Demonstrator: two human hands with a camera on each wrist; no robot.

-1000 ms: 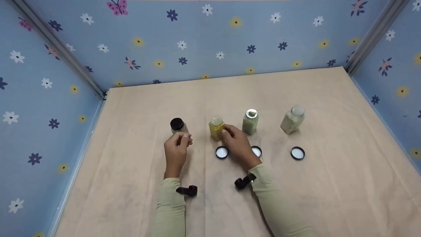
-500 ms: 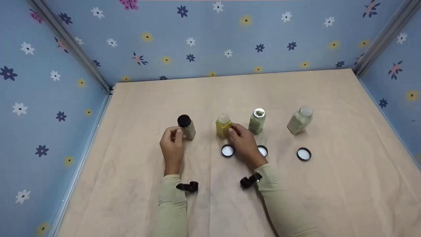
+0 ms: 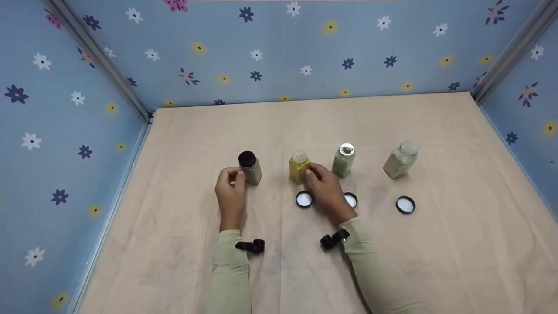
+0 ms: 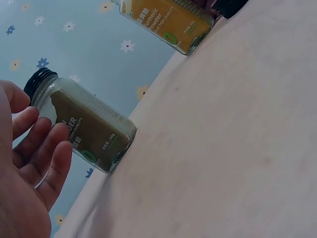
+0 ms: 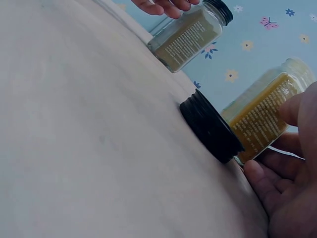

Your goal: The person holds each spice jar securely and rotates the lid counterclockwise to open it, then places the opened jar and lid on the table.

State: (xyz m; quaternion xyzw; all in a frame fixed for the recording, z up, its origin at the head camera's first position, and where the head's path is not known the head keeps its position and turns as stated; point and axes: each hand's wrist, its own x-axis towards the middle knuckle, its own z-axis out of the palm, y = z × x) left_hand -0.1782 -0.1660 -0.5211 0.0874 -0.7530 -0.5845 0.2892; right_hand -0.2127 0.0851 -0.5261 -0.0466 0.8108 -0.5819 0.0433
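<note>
A glass spice jar of brown-green powder with a black screw cap [image 3: 250,168] stands upright at the left. My left hand [image 3: 231,192] is beside it, its loosely bent fingertips right at the neck and cap in the left wrist view. To the right stands a turmeric powder jar [image 3: 298,169], uncapped, with a perforated shaker top. My right hand [image 3: 328,189] holds that jar low on its right side, thumb [image 5: 292,109] on the label and fingers around the base. A black lid with a white inside [image 3: 304,199] lies in front of the turmeric jar.
Two more uncapped jars stand to the right, one with green flakes [image 3: 343,161] and one with pale green powder [image 3: 401,160]. Their black lids [image 3: 405,204] lie in front, one partly hidden by my right wrist. Flowered walls [image 3: 270,48] bound the cloth-covered table [image 3: 436,261].
My left hand has shifted from in front of the capped jar to its left side, uncovering the jar's body. The right hand stays on the turmeric jar. The head view has shifted slightly.
</note>
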